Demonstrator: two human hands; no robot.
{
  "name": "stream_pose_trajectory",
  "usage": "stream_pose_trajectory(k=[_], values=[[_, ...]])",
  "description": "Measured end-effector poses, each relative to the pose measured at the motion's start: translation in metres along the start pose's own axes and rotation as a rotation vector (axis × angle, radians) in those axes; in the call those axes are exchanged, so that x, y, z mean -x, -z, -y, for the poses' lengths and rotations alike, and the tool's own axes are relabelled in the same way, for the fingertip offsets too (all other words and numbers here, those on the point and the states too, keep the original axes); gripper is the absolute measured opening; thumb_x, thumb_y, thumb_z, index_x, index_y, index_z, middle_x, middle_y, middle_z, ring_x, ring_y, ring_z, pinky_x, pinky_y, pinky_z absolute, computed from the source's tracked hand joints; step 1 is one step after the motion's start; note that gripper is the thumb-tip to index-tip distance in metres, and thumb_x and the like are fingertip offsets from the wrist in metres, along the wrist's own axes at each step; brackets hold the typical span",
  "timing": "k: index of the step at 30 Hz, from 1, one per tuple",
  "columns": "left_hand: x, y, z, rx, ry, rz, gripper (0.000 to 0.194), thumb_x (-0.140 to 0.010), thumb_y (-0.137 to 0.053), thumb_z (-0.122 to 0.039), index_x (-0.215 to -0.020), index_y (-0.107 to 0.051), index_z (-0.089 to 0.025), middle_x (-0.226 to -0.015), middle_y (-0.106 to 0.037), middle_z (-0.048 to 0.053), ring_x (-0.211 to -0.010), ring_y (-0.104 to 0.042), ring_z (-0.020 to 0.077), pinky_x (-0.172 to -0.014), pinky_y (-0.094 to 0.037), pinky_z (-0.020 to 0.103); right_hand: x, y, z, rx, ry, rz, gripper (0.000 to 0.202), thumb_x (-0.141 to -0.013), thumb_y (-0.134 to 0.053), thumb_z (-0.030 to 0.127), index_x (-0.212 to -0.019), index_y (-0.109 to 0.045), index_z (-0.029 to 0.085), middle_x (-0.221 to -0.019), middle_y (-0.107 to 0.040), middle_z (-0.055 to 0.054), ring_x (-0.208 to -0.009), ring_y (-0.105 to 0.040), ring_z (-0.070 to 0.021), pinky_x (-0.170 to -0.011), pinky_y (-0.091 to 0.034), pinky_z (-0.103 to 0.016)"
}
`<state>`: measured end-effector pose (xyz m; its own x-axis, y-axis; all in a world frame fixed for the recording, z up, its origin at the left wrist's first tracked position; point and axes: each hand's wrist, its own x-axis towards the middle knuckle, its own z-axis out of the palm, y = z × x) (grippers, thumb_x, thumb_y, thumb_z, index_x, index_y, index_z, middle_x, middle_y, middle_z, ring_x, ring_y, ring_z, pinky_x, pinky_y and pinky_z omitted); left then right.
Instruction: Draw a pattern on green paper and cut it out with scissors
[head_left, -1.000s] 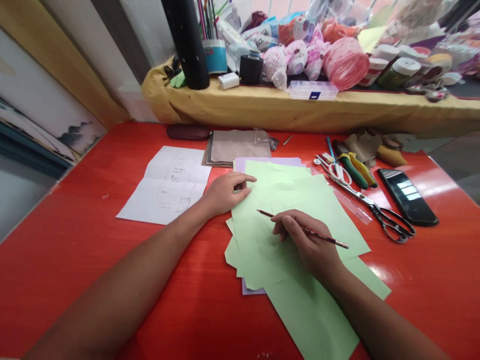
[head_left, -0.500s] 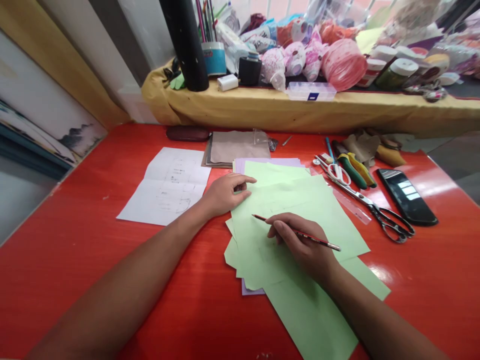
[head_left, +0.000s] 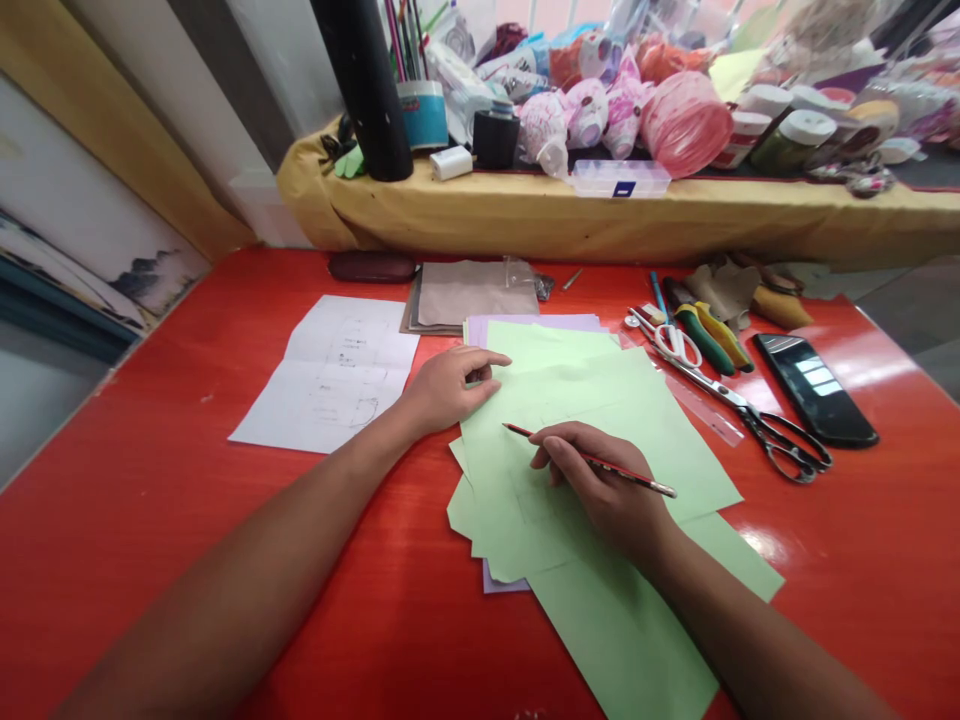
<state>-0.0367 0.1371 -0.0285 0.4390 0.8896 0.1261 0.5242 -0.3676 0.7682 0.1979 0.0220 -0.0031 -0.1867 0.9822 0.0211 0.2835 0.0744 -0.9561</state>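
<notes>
A red-and-black pencil [head_left: 630,474] is gripped in my right hand [head_left: 604,485], its tip pointing left over the top green sheet [head_left: 570,400]. Faint drawn lines show on that sheet. Whether the tip touches the paper I cannot tell. My left hand [head_left: 454,385] rests at the sheet's left edge, thumb and forefinger apart, holding nothing. More green paper [head_left: 645,640] and some lilac paper [head_left: 506,577] stick out from beneath. A white sheet with small sketches [head_left: 330,375] lies left of my left hand.
To the right lie black-handled scissors [head_left: 787,445], white-handled scissors [head_left: 679,345], a clear ruler [head_left: 705,408], green-and-yellow pliers [head_left: 709,335] and a phone [head_left: 814,390]. Brown sheets [head_left: 469,292] and a dark red case [head_left: 371,266] lie behind. A cluttered ledge [head_left: 487,215] borders the red table [head_left: 352,620].
The view has shifted very slightly. Both hands and the pencil keep nearly the same places over the green paper.
</notes>
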Motion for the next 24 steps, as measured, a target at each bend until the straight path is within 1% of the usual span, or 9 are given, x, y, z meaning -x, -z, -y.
stream_pose_trajectory(k=[7, 11, 17, 24], values=[[0.0005, -0.0003, 0.0003, 0.019, 0.005, -0.001, 0.034, -0.095, -0.067, -0.024, -0.126, -0.08, -0.022, -0.098, -0.077, 0.005, -0.094, -0.069, 0.0223, -0.086, -0.054, 0.037, -0.0003, 0.0003, 0.0006, -0.004, -0.013, 0.011, 0.025, -0.108, -0.063, 0.038, -0.098, -0.08, 0.023, -0.085, -0.081, -0.004, -0.064, -0.068, -0.0166, -0.061, -0.056, -0.029], [0.0008, -0.0002, 0.0, 0.011, 0.008, 0.001, 0.033, -0.095, -0.067, -0.025, -0.125, -0.08, -0.024, -0.096, -0.076, 0.004, -0.093, -0.069, 0.0228, -0.084, -0.055, 0.038, 0.0001, 0.0004, -0.0006, -0.018, -0.007, 0.009, 0.025, -0.108, -0.063, 0.038, -0.099, -0.08, 0.023, -0.084, -0.081, -0.004, -0.064, -0.067, -0.0168, -0.06, -0.055, -0.029], [0.0017, -0.0006, 0.0009, 0.021, 0.02, -0.004, 0.034, -0.095, -0.068, -0.025, -0.126, -0.08, -0.023, -0.094, -0.075, 0.004, -0.087, -0.066, 0.0212, -0.083, -0.054, 0.037, 0.0002, 0.0018, 0.0, -0.02, -0.001, -0.08, 0.025, -0.109, -0.062, 0.038, -0.1, -0.08, 0.022, -0.082, -0.079, -0.004, -0.062, -0.064, -0.0162, -0.058, -0.053, -0.029], [0.0022, -0.0012, 0.001, 0.027, 0.02, -0.003, 0.033, -0.096, -0.067, -0.025, -0.126, -0.08, -0.023, -0.096, -0.075, 0.004, -0.088, -0.065, 0.0209, -0.083, -0.052, 0.037, -0.0001, 0.0018, -0.002, 0.017, -0.011, 0.008, 0.027, -0.109, -0.061, 0.039, -0.099, -0.08, 0.023, -0.086, -0.081, -0.004, -0.065, -0.065, -0.0163, -0.061, -0.053, -0.029]])
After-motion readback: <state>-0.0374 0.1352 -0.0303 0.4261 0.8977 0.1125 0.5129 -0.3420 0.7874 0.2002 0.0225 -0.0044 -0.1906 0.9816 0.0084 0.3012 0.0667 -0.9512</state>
